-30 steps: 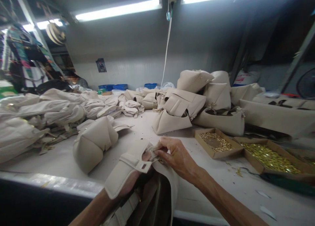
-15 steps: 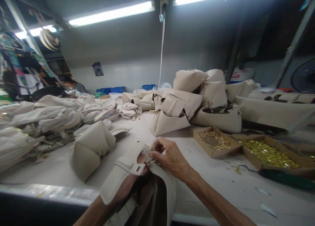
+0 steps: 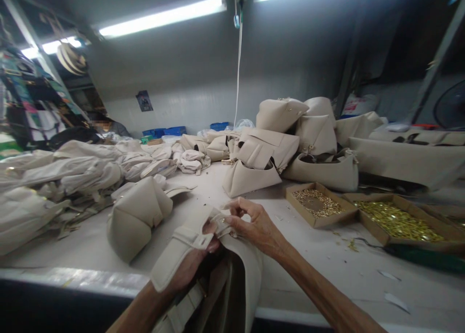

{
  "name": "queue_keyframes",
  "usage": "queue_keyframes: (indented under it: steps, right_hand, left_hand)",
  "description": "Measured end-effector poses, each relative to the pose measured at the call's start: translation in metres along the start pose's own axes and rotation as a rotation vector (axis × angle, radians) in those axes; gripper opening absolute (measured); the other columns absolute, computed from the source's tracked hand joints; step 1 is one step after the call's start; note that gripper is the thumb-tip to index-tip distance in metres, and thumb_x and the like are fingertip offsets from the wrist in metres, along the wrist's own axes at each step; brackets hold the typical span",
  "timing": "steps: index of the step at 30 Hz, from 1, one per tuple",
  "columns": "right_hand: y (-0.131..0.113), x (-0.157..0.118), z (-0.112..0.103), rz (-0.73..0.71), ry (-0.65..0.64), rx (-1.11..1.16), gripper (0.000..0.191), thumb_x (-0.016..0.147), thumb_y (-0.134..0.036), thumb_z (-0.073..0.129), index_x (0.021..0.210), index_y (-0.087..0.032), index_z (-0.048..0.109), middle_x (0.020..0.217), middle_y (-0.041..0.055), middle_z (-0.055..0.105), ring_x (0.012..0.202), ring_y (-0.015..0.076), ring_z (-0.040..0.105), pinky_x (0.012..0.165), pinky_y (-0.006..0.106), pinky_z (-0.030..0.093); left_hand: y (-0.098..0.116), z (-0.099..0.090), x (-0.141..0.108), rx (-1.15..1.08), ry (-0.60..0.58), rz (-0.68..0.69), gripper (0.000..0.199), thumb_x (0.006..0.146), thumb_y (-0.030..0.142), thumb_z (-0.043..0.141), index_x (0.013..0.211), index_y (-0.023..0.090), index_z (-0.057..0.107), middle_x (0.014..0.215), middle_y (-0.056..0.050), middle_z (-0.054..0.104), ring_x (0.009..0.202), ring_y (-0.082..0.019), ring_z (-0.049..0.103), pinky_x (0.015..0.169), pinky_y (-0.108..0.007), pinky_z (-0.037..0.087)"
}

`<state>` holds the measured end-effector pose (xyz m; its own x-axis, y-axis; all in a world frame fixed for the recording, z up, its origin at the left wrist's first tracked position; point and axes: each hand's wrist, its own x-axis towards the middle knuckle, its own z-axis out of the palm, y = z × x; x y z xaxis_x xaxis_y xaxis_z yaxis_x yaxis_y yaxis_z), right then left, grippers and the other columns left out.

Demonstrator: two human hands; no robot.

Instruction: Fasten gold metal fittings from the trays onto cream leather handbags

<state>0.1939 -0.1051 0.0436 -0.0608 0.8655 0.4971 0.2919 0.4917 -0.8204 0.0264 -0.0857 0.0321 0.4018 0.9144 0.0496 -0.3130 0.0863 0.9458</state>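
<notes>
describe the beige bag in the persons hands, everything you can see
This beige handbag looks like smooth faux leather, with a dark interior showing below. A wide stitched strap with a small rectangular slot crosses its upper edge. It is held up over the table edge, tilted, its left hand under the strap and right hand pinching the folded end.
</notes>
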Motion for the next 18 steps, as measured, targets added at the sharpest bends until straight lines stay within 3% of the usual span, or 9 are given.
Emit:
queue_keyframes:
  steps: [4,7,14,18]
  right_hand:
    - [-0.004,0.004,-0.007,-0.080,-0.096,-0.088,0.009,0.081,-0.021,0.064,0.075,-0.015,0.066,0.071,-0.0014,0.055,0.071,0.0117,0.051,0.067,0.022,0.037]
    - [-0.008,0.009,-0.005,-0.059,-0.127,-0.114,0.010,0.079,-0.015,0.065,0.069,-0.014,0.062,0.068,-0.0022,0.056,0.067,0.0109,0.050,0.064,0.021,0.035]
    - [-0.005,0.007,0.017,0.129,0.100,-0.193,0.018,0.074,-0.020,0.068,0.064,-0.015,0.054,0.058,-0.0048,0.051,0.057,0.0091,0.045,0.055,0.021,0.030]
    - [-0.004,0.005,0.020,0.057,0.097,-0.169,0.010,0.077,-0.021,0.066,0.071,-0.015,0.060,0.062,-0.0047,0.051,0.060,0.0095,0.046,0.058,0.021,0.031]
  left_hand:
    - [-0.001,-0.002,0.001,-0.024,-0.017,-0.010,0.033,0.063,0.039,0.081,0.071,0.017,0.059,0.067,0.003,0.047,0.058,-0.009,0.040,0.050,-0.020,0.033]
    - [-0.002,-0.005,0.001,-0.015,-0.025,-0.017,0.029,0.066,0.037,0.079,0.073,0.016,0.061,0.067,0.002,0.048,0.059,-0.009,0.041,0.051,-0.020,0.035]
    - [-0.002,-0.006,0.004,-0.053,-0.015,-0.039,0.033,0.059,0.034,0.083,0.078,0.016,0.063,0.071,0.002,0.052,0.060,-0.009,0.043,0.051,-0.019,0.036]
    - [0.000,-0.006,0.006,-0.069,-0.019,-0.060,0.037,0.060,0.038,0.083,0.082,0.017,0.063,0.077,0.001,0.054,0.062,-0.009,0.043,0.052,-0.019,0.036]
